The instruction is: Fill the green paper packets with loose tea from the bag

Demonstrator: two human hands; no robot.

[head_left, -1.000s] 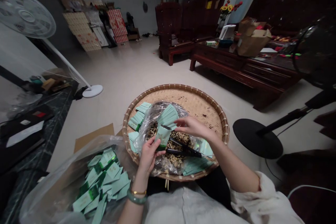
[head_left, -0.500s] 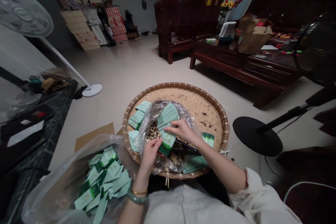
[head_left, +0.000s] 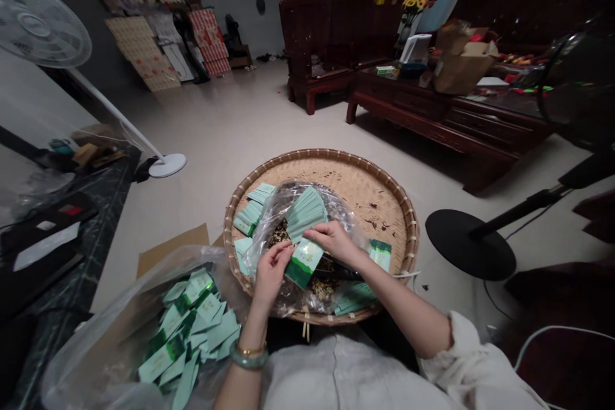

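My right hand (head_left: 331,240) pinches the upper right edge of a green and pale mint packet (head_left: 305,262) over the middle of a round woven bamboo tray (head_left: 307,154). At the packet's upper left corner, the fingertips of my left hand (head_left: 271,270) are pressed together on its edge. Below lies an open clear plastic bag (head_left: 262,230) with a dark and yellowish dried loose mix (head_left: 323,288) in it. A fanned stack of mint packets (head_left: 307,210) rests on the bag, just beyond my hands. A dark long tool, partly hidden by my right forearm, lies in the mix.
More packets (head_left: 250,216) lie along the tray's left side, and others (head_left: 355,298) at its front right. A large clear bag (head_left: 106,327) of packets stands at lower left. A white fan base (head_left: 167,165) and a black fan base (head_left: 468,243) stand on the floor.
The held packet has turned so that its green end faces me more fully, and it sits slightly further left. My left hand has moved a little left and up along its edge.
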